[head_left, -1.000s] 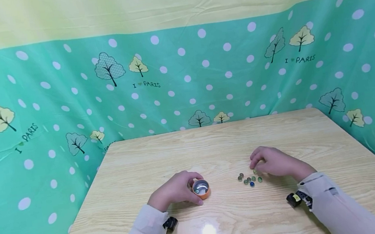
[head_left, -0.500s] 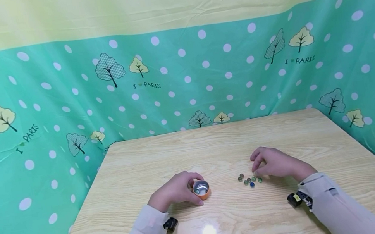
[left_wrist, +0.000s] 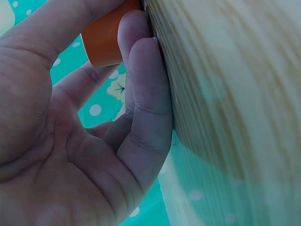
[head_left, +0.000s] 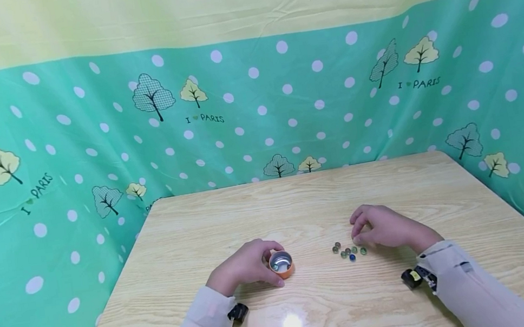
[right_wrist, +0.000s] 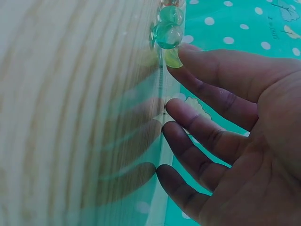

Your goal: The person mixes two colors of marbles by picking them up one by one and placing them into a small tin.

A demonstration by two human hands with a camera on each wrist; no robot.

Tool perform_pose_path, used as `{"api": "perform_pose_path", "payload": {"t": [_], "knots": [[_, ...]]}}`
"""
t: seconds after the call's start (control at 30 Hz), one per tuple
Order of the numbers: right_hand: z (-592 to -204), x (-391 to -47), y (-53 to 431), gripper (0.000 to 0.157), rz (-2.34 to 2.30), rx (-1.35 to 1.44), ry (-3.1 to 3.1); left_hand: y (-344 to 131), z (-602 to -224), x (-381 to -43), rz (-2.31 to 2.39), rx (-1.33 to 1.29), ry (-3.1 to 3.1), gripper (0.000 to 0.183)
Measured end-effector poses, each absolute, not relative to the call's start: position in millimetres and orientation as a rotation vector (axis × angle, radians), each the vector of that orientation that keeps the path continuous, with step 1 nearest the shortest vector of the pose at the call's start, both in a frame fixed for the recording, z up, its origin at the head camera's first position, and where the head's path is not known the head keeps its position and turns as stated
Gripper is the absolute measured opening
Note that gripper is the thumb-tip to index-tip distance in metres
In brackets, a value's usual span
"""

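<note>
My left hand (head_left: 247,266) holds a small orange cup (head_left: 289,274) with a shiny silvery inside, thumb on the near side and fingers on the far side. A few marbles lie at its bottom. In the left wrist view, the orange cup (left_wrist: 104,40) stands between thumb and fingers. To the right, my right hand (head_left: 388,231) pinches a yellow-green marble (right_wrist: 173,58) between thumb and index finger, right at the tabletop. Its other fingertips rest low along the wood. Beside it lie several greenish glass marbles (head_left: 354,250) and one blue marble (head_left: 352,257).
A light wood-grain table (head_left: 297,208) lies under both hands. Behind and at the sides hangs a green curtain (head_left: 289,108) with white dots and printed trees. Black wrist cameras sit on both sleeves.
A yellowish marble that showed by the right fingertips is now covered by them in the head view; the thumb has closed in on it. The left hand and cup stay put.
</note>
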State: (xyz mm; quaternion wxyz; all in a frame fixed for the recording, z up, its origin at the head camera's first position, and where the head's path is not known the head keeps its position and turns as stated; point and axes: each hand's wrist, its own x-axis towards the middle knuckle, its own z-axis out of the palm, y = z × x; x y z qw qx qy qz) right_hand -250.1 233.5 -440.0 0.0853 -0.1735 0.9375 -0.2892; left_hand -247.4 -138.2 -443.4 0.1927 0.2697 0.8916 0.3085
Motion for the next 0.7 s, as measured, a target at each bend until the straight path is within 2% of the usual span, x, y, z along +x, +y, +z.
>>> {"api": "perform_pose_path", "payload": {"t": [0.7], "knots": [[-433.7, -247.7, 227.8, 0.005, -0.883, -0.596, 2.846, -138.4, -443.5, -248.5, 0.862, 0.757, 2.502, 0.050]]}}
